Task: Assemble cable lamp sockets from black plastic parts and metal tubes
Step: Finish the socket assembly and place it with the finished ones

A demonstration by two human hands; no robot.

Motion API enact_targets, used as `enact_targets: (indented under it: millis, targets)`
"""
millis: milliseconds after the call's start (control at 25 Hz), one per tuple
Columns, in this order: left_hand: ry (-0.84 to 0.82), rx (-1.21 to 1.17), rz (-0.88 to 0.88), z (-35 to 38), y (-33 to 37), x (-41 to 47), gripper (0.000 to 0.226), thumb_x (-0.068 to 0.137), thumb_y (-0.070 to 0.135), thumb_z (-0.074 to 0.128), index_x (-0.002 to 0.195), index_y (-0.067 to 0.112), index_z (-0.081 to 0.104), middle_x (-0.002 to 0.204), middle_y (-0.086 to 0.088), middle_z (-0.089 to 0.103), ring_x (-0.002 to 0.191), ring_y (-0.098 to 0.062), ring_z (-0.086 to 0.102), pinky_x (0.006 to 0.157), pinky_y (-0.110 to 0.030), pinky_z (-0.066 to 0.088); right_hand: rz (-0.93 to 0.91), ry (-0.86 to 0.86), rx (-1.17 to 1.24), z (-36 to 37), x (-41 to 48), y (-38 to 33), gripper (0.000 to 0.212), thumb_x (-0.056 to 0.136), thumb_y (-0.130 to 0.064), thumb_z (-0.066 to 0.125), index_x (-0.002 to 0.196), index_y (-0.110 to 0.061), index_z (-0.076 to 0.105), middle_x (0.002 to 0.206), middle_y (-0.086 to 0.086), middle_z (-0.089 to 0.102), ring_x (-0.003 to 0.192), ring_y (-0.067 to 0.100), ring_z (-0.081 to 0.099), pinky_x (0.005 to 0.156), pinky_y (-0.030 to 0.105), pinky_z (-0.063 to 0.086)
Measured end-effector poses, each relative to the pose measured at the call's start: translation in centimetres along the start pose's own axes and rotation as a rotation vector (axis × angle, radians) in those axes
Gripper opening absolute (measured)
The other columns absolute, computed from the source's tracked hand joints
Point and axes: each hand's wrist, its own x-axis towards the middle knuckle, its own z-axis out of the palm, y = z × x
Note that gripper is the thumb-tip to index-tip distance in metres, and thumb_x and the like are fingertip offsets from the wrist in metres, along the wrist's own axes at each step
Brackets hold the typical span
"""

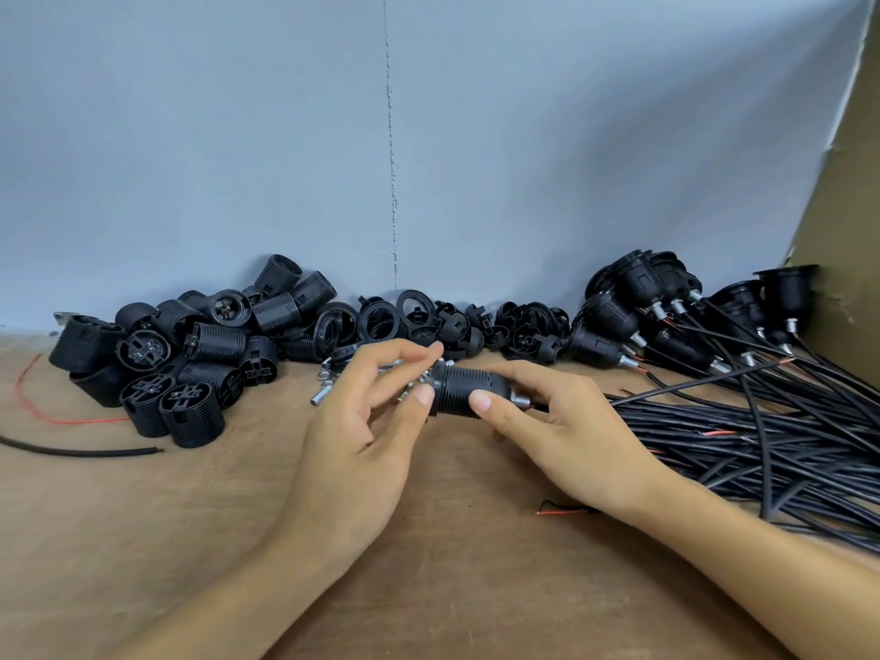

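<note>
From the head view, two hands met over the brown table and held one black socket between them, lying on its side just above the tabletop. The left hand pinched the socket's flanged left end, thumb below and curled fingers above. The right hand gripped the ribbed body, thumb in front and fingers wrapped behind, with one metal tube showing at the socket's right end. Behind the left hand lay a pile of threaded bodies, more than a dozen, too heaped for an exact count. In the middle, against the blue wall, sat a smaller heap of rings and caps, also too tangled to count. To the right lay the finished sockets, about ten metal tips showing, their leads running into one thick cable bundle. One loose tube lay near the left hand's fingers. Three wire scraps rested on the table: one red wire, one black offcut and one short red-and-black piece. One cardboard panel stood at the right edge.
</note>
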Motion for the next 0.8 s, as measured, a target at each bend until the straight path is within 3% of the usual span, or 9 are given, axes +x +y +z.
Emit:
enact_targets:
  millis: [80, 160, 280, 440, 520, 640, 800]
  targets:
    - [0.039, 0.026, -0.012, 0.0, 0.1, -0.1, 0.044, 0.092, -0.002, 0.067, 0.114, 0.035, 0.061, 0.116, 0.024, 0.073, 0.119, 0.004, 0.062, 0.101, -0.029, 0.051, 0.005, 0.016, 0.019, 0.1, -0.1, -0.1, 0.025, 0.094, -0.048, 0.062, 0.115, -0.038, 0.069, 0.094, -0.020, 0.072, 0.075, 0.030, 0.067, 0.078, 0.041, 0.056]
    - [0.095, 0.052, -0.003, 0.0, 0.0, -0.1, 0.052, 0.086, -0.006, 0.072, 0.111, 0.039, 0.062, 0.113, 0.023, 0.074, 0.117, 0.001, 0.065, 0.105, -0.038, 0.048, -0.003, 0.055, 0.012, 0.1, -0.1, -0.1, 0.027, 0.093, -0.050, 0.062, 0.115, -0.037, 0.069, 0.089, -0.022, 0.071, 0.073, 0.028, 0.066, 0.077, 0.036, 0.054]
    - [0.176, 0.039, -0.003, -0.1, -0.4, 0.1, 0.053, 0.083, -0.005, 0.077, 0.103, 0.043, 0.066, 0.103, 0.018, 0.077, 0.104, -0.004, 0.071, 0.093, -0.030, 0.055, -0.011, 0.110, -0.025, 0.0, -0.1, -0.1, 0.035, 0.090, -0.055, 0.060, 0.116, -0.034, 0.069, 0.083, -0.024, 0.068, 0.073, 0.017, 0.067, 0.077, 0.025, 0.051]
    - [0.192, -0.034, -0.035, 0.2, -0.8, 0.2, 0.046, 0.083, -0.007, 0.075, 0.097, 0.037, 0.069, 0.093, 0.009, 0.078, 0.092, -0.009, 0.075, 0.079, -0.015, 0.055, -0.041, 0.116, -0.109, 0.2, -0.2, -0.3, 0.041, 0.089, -0.056, 0.062, 0.121, -0.031, 0.068, 0.104, -0.022, 0.071, 0.097, 0.000, 0.066, 0.089, 0.021, 0.049]
    - [0.221, 0.142, -0.048, 0.2, -1.3, 0.4, 0.043, 0.081, 0.001, 0.078, 0.098, 0.039, 0.067, 0.095, 0.016, 0.071, 0.091, -0.006, 0.069, 0.076, -0.014, 0.051, -0.041, 0.129, -0.146, 0.1, -0.2, -0.1, 0.042, 0.089, -0.058, 0.060, 0.122, -0.032, 0.067, 0.106, -0.023, 0.071, 0.102, -0.003, 0.063, 0.090, 0.018, 0.048]
    - [0.133, 0.528, -0.081, 0.0, -1.9, 0.8, 0.045, 0.078, 0.023, 0.082, 0.115, 0.040, 0.061, 0.106, 0.024, 0.057, 0.103, -0.003, 0.054, 0.086, -0.021, 0.042, -0.016, 0.195, -0.168, 0.1, 0.0, 0.3, 0.036, 0.090, -0.057, 0.059, 0.117, -0.035, 0.067, 0.101, -0.027, 0.069, 0.101, -0.007, 0.061, 0.085, 0.011, 0.046]
    - [-0.047, 0.893, -0.027, 0.0, -2.3, 1.1, 0.045, 0.081, 0.046, 0.077, 0.123, 0.032, 0.067, 0.117, 0.015, 0.051, 0.111, -0.013, 0.042, 0.096, -0.033, 0.040, 0.023, 0.258, -0.156, 0.0, 0.2, 0.6, 0.033, 0.088, -0.057, 0.059, 0.114, -0.037, 0.067, 0.097, -0.030, 0.068, 0.096, -0.008, 0.061, 0.081, 0.007, 0.044]
